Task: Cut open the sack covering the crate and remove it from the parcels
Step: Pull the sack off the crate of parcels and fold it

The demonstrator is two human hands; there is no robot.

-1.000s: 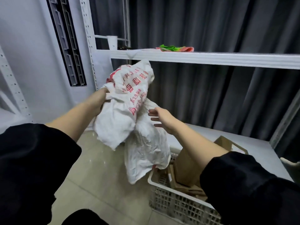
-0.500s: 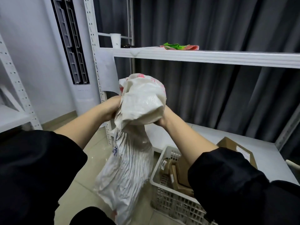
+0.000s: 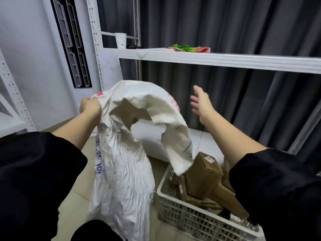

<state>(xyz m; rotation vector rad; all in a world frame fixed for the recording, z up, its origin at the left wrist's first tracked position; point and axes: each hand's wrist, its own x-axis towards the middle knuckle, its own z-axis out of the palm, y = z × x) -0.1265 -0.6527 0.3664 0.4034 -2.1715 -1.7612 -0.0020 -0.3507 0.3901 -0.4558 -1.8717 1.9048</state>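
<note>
While the sack (image 3: pixel 125 153) hangs free of the crate (image 3: pixel 191 218), we have it bunched at its upper edge in our left hand (image 3: pixel 90 107), fingers curled tight into the woven cloth. It droops in a long crumpled fall toward the floor on the crate's left, and its open mouth arches over to the right, where one loose flap dangles just above the brown parcels (image 3: pixel 205 174) and, as far as we can tell, may brush the nearest one. Our right hand (image 3: pixel 201 105) is up in the air beside the mouth, fingers spread and holding nothing, well clear of the cloth.

We judge the task nearly done: the parcels lie uncovered in the white lattice crate, and only the trailing flap needs to come away. To finish well, we should draw the sack up and to the left, away from the crate, so the flap does not snag a parcel corner or drag one over. Gathering the loose mouth with our free right hand would keep the limp, slippery fabric from flopping back down.

Beyond the crate stands a white rack; its shelf (image 3: pixel 225 60) carries a paper cup (image 3: pixel 121 40) and a green and pink cloth (image 3: pixel 189 48), with dark curtains (image 3: pixel 243 32) behind.
</note>
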